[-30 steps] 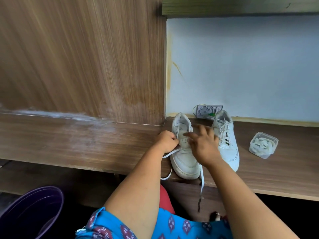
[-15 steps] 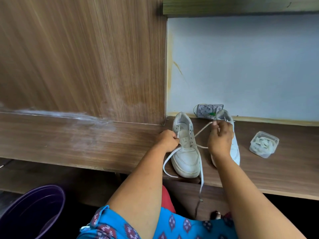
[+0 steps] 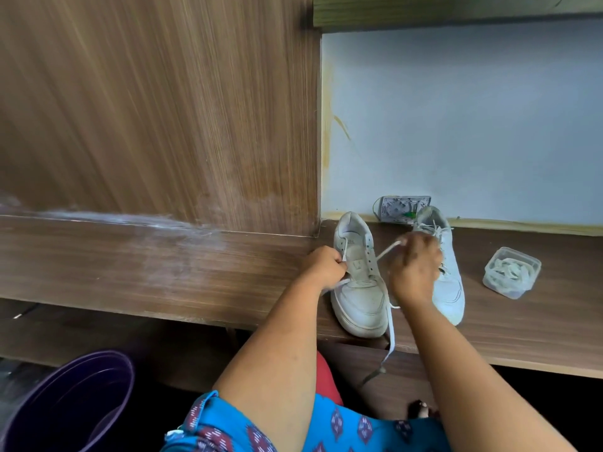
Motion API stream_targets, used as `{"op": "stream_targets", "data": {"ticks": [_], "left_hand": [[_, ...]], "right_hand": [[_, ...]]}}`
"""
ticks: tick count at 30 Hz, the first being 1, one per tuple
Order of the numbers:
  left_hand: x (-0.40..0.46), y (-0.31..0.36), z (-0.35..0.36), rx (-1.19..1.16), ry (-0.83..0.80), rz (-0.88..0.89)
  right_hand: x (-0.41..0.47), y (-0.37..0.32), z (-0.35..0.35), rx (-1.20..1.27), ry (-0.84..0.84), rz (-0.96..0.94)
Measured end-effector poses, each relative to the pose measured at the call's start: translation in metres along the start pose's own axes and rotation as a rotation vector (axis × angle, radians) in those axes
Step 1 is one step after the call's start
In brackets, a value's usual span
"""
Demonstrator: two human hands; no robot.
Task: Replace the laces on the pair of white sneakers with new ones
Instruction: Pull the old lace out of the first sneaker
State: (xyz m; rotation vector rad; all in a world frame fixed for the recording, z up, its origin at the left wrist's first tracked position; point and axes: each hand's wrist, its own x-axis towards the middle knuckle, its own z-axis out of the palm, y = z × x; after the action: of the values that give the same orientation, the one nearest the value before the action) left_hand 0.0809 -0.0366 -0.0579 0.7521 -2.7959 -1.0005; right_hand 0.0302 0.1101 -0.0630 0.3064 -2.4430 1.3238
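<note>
Two white sneakers stand side by side on the wooden shelf [image 3: 163, 272]. The left sneaker [image 3: 359, 298] has most of its eyelets bare, and a white lace [image 3: 391, 334] trails from it over the shelf edge. My left hand [image 3: 323, 267] grips the sneaker's left eyelet edge, with a lace strand running under it. My right hand [image 3: 412, 269] pinches the lace near its tip and holds it taut above the tongue. The right sneaker [image 3: 448, 288] is still laced and partly hidden behind my right hand.
A clear plastic box [image 3: 510, 272] with coiled white laces sits on the shelf to the right. A small grey device [image 3: 403, 208] leans on the white wall behind the sneakers. A purple bucket [image 3: 68, 402] stands at lower left, below the shelf. A wooden panel rises on the left.
My right hand moved from the sneaker's tongue up and to the right, pulling a length of lace out taut. My left hand stayed at the left eyelet edge.
</note>
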Motion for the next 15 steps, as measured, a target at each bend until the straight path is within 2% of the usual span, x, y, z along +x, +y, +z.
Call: {"op": "stream_targets", "data": {"ticks": [1,3,6,8,9,13,15], "left_hand": [[0.000,0.000,-0.001,-0.002,-0.007,0.001],[0.000,-0.001,-0.001,-0.018,-0.010,-0.001],[0.001,-0.002,-0.001,-0.042,0.004,-0.003],[0.000,-0.001,-0.002,-0.044,0.015,-0.005],[-0.001,-0.001,-0.002,-0.037,0.017,-0.002],[0.002,-0.002,0.000,-0.074,-0.003,-0.017],[0.004,-0.003,0.001,-0.127,-0.016,-0.023]], "right_hand": [[0.000,-0.001,-0.004,0.102,0.085,0.036],[-0.003,-0.006,-0.010,0.020,0.043,-0.071],[-0.010,-0.003,-0.002,-0.393,-0.284,-0.374],[-0.013,0.001,0.007,-0.583,-0.460,-0.447],[-0.014,0.002,0.010,-0.623,-0.495,-0.436],[-0.008,0.007,0.012,-0.574,-0.427,-0.372],[-0.002,0.009,0.008,-0.457,-0.321,-0.211]]}}
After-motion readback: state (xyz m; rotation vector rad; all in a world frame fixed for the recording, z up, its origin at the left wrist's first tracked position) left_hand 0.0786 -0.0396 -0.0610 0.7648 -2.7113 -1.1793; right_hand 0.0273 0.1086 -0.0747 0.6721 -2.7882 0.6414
